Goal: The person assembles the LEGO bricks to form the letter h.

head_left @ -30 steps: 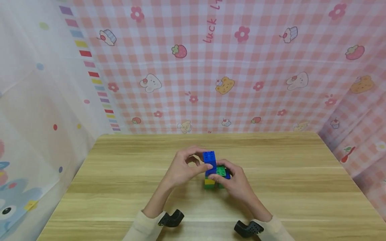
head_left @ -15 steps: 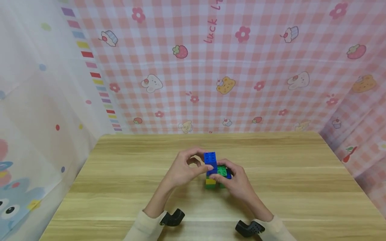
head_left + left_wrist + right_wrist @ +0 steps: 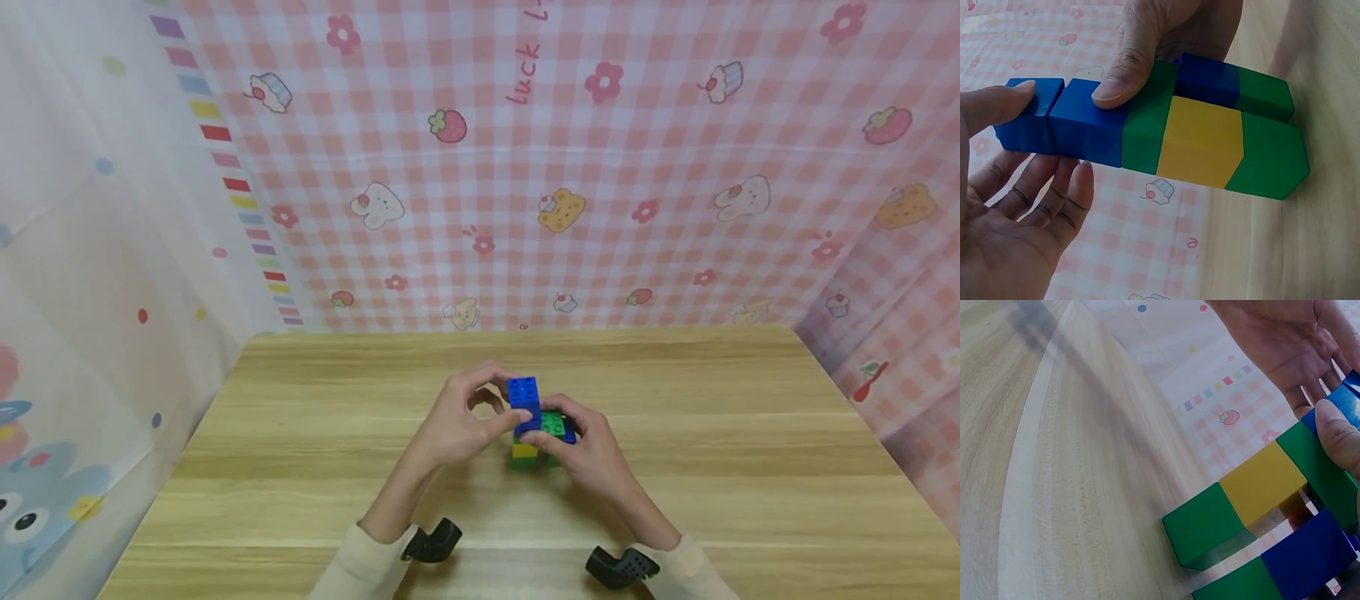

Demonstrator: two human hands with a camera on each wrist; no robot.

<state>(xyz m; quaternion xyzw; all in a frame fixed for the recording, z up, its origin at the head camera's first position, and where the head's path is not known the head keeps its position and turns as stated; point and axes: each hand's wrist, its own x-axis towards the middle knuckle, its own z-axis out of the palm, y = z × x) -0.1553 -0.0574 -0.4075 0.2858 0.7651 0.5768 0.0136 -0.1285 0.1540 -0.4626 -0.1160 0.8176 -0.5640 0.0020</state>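
Note:
My left hand (image 3: 459, 427) pinches the topmost blue toy brick (image 3: 1029, 115) between thumb and fingers. Beneath it, in one column, come a second blue brick (image 3: 1088, 128), a green brick (image 3: 1147, 134), a yellow brick (image 3: 1200, 140) and a green brick (image 3: 1272, 159) at the bottom. A thin seam shows between the two blue bricks. My right hand (image 3: 596, 454) grips the build from the right, its thumb pressing the second blue brick near the green one. Beside the column stand a dark blue brick (image 3: 1310, 556) and a green brick (image 3: 1238, 584). The right fingers are mostly hidden behind.
The build stands on a wood-grain table (image 3: 337, 467). Behind the table hangs a pink checked cloth (image 3: 480, 167), and a white patterned cloth (image 3: 90, 250) hangs on the left. Black wrist devices (image 3: 433, 542) sit at both cuffs.

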